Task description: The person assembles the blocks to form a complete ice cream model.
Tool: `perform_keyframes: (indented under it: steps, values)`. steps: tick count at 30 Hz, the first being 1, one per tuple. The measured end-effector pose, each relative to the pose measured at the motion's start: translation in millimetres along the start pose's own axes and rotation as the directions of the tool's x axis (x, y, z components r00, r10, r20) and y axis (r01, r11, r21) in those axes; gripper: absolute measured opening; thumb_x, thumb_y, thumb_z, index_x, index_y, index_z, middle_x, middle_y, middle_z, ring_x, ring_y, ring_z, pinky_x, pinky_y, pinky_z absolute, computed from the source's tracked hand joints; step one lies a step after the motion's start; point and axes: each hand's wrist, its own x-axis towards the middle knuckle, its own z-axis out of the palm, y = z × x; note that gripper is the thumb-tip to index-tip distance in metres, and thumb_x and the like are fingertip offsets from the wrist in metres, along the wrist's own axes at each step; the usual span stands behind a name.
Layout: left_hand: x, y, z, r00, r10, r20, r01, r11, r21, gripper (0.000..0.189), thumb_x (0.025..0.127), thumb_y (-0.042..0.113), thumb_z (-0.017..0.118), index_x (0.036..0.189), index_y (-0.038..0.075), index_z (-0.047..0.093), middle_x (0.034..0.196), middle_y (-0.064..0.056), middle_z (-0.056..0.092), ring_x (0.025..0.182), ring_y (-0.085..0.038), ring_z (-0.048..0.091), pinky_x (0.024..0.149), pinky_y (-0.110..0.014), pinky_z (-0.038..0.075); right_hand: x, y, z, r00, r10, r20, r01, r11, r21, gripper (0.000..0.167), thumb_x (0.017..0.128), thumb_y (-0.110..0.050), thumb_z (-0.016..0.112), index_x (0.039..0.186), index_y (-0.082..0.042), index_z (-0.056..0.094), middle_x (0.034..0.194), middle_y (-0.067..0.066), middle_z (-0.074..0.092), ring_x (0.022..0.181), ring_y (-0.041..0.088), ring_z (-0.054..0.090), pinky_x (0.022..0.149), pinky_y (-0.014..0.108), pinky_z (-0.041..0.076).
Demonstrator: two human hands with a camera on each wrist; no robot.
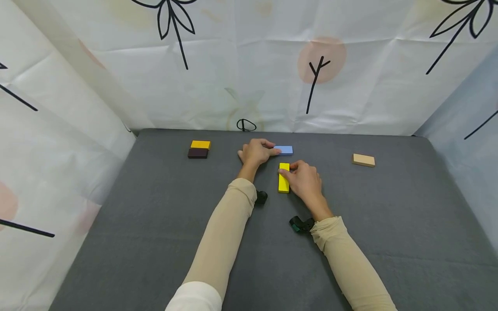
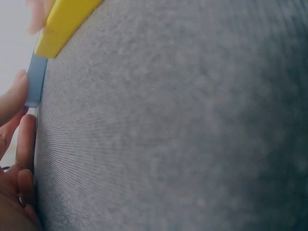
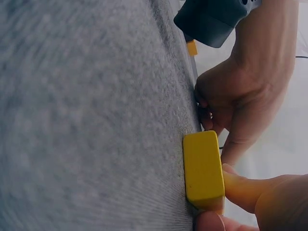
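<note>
My left hand (image 1: 255, 152) pinches the left end of a light blue block (image 1: 285, 150), which lies crosswise on the grey table. In the left wrist view, the thumb is against the blue block (image 2: 36, 79) with the other fingers close by. Nearer to me, a bright yellow block (image 1: 283, 183) points lengthwise toward me. My right hand (image 1: 305, 178) grips it by its far part, thumb over the top. The right wrist view shows the end face of the yellow block (image 3: 203, 166) low on the cloth. In the head view, its far end sits just short of the blue block.
An orange-yellow block (image 1: 200, 144) and a dark brown block (image 1: 198, 153) lie side by side at the back left. A tan block (image 1: 363, 160) lies far to the right. White patterned cloth (image 1: 272, 86) hangs behind the grey table (image 1: 175, 207) and at its sides.
</note>
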Motion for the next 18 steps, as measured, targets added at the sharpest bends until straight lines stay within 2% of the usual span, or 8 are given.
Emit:
perform_keyframes:
  steps: [5, 11, 15, 18]
  values:
    - [-1.1, -0.2, 0.3, 1.0, -0.005, -0.001, 0.005, 1.0, -0.023, 0.032, 0.082, 0.055, 0.08, 0.105, 0.033, 0.081, 0.124, 0.008, 0.072, 0.125, -0.029, 0.05, 0.108, -0.049, 0.029, 1.6, 2.5, -2.9, 0.999, -0.01, 0.032, 0.01, 1.0, 0.013, 0.052, 0.098, -0.047, 0.067, 0.123, -0.001, 0.067, 0.1, 0.017, 0.075, 0.071, 0.026, 0.067, 0.061, 0.035, 0.052]
    - [-2.0, 0.4, 1.5, 1.0, -0.014, -0.009, 0.014, 0.999, -0.049, 0.031, 0.08, 0.055, 0.082, 0.103, 0.034, 0.082, 0.124, 0.008, 0.072, 0.125, -0.028, 0.049, 0.107, -0.048, 0.028, 16.8, 13.6, -8.6, 0.998, -0.031, 0.056, 0.026, 0.997, 0.078, 0.052, 0.105, -0.045, 0.054, 0.126, 0.002, 0.063, 0.107, 0.021, 0.072, 0.083, 0.031, 0.069, 0.07, 0.039, 0.054]
    - [-3.2, 0.8, 1.0, 1.0, -0.018, -0.007, 0.017, 0.998, -0.055, 0.032, 0.08, 0.054, 0.083, 0.104, 0.033, 0.082, 0.124, 0.007, 0.072, 0.124, -0.027, 0.049, 0.107, -0.048, 0.027, 33.2, 24.4, -11.3, 0.998, -0.03, 0.048, 0.022, 0.989, 0.146, 0.052, 0.107, -0.043, 0.052, 0.138, -0.002, 0.053, 0.102, 0.021, 0.071, 0.064, 0.025, 0.069, 0.059, 0.034, 0.054]
    - [-3.8, 0.6, 0.4, 1.0, -0.022, -0.008, 0.021, 0.999, -0.046, 0.033, 0.08, 0.055, 0.082, 0.105, 0.033, 0.082, 0.125, 0.007, 0.072, 0.124, -0.027, 0.049, 0.106, -0.048, 0.027, 43.8, 28.6, -13.4, 0.996, -0.039, 0.083, 0.023, 0.982, 0.187, 0.051, 0.107, -0.039, 0.053, 0.147, -0.008, 0.048, 0.096, 0.018, 0.069, 0.049, 0.018, 0.064, 0.05, 0.032, 0.052]
